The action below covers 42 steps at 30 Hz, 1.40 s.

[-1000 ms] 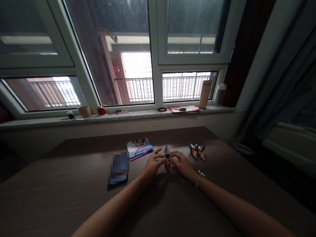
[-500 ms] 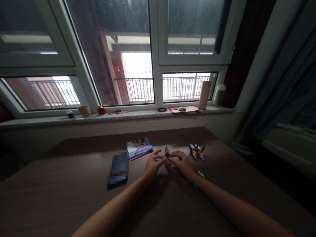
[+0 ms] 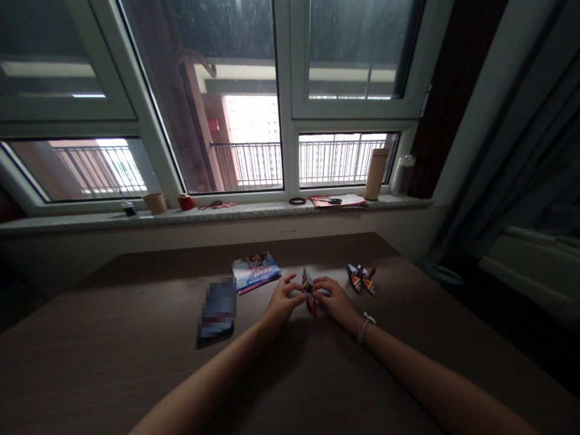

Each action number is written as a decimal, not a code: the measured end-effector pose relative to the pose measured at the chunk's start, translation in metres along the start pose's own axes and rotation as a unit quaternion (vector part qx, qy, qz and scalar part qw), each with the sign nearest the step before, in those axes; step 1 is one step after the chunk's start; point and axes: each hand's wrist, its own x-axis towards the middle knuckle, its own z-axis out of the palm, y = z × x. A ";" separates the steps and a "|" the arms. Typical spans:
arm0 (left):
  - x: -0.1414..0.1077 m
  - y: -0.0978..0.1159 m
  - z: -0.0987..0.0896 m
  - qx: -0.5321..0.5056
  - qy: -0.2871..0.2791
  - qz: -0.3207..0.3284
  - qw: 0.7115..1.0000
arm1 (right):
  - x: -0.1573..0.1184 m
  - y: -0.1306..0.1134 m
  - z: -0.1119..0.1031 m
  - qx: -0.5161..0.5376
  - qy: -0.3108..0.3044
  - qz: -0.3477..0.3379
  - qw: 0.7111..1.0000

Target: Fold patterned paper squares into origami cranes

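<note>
A paper crane (image 3: 308,281), folded from colourful printed paper, is held up between my two hands just above the table. My left hand (image 3: 281,300) pinches its left side with thumb and finger, the other fingers spread a little. From the right, my right hand (image 3: 334,298) pinches the same crane near its middle. One printed wing points up and away, and a red part hangs down toward me. To the right of my hands, folded paper cranes (image 3: 361,279) in similar print stand close together on the table.
Left of my hands lie a stack of printed paper (image 3: 256,272) and a dark, blurred-out flat object (image 3: 217,311) on the brown table (image 3: 136,362). The windowsill (image 3: 267,209) bears a tan flask (image 3: 376,174), a paper cup (image 3: 155,204), scissors (image 3: 334,201) and a red spool (image 3: 185,202).
The crane has tilted slightly between my fingers, its upper tip moving left and its lower red part right. My hands have barely shifted, and the other things stay in place.
</note>
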 end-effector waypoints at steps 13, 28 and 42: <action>-0.003 0.003 0.000 -0.004 0.014 -0.003 1.000 | 0.002 0.005 -0.002 0.039 0.026 0.032 0.998; -0.002 0.001 -0.001 -0.019 0.028 -0.008 0.999 | 0.002 0.004 0.000 0.022 0.036 0.025 0.999; -0.004 0.004 -0.001 -0.018 0.028 -0.006 0.999 | 0.005 0.005 -0.012 0.014 -0.049 -0.010 0.999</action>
